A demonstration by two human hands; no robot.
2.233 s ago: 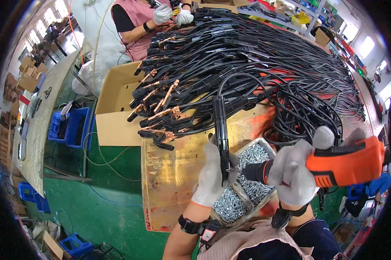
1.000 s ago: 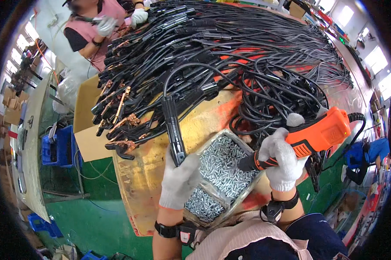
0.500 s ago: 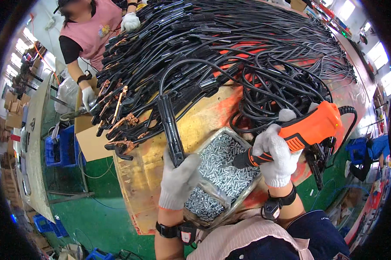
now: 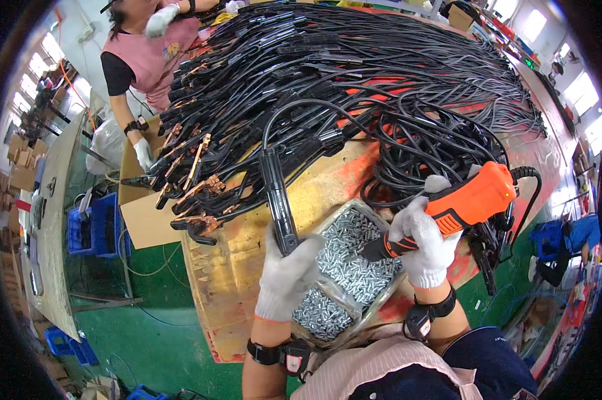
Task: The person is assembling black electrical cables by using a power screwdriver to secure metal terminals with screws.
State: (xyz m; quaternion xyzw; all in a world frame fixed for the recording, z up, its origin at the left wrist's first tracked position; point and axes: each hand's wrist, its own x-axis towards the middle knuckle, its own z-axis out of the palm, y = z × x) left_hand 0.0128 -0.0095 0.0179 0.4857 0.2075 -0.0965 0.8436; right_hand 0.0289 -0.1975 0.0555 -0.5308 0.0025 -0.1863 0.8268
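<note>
In my gloved left hand I grip the lower end of a black cable handle, held tilted with its cable arching away to the right. My gloved right hand is wrapped round an orange electric screwdriver. Its black nose points left, into or just above the box of screws; the tip is too dark to tell if it touches them. The plastic-lined box lies between my hands, with a divider separating two heaps of small silver screws.
Black cables with handles and copper-coloured clamps cover the far table. A coiled cable pile lies beyond the screwdriver. A co-worker in a pink apron stands at far left, near a cardboard box. Blue crates stand on the floor.
My left hand and the cable handle have shifted slightly right in the picture. The screwdriver is tilted a little differently. The co-worker's raised hand has moved up and left.
</note>
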